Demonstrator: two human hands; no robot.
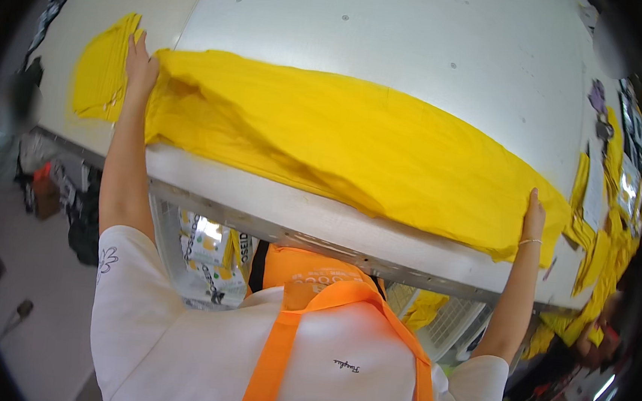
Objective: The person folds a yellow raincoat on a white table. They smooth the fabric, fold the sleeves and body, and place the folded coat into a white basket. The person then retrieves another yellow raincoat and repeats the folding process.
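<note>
On the bench [409, 34], the left hand [142, 68] and right hand [534, 219] were at opposite ends of the yellow fabric panel [371, 144], grips indiscernible; uneven tugging could have skewed it.

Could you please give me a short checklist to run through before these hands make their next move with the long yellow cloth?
1. Right hand at the cloth's right end: ok, it is on the yellow cloth there.
2. Left hand gripping the cloth: cannot tell; it is at the left end, but its hold is hidden.
3. Cloth lying smooth: not ok, a loose, shadowed fold runs along its left half.
4. Cloth within the near edge of the table: ok, a pale strip shows in front of it.
5. Stack of yellow pieces apart from the cloth: ok, the left hand and forearm lie between them.
</note>
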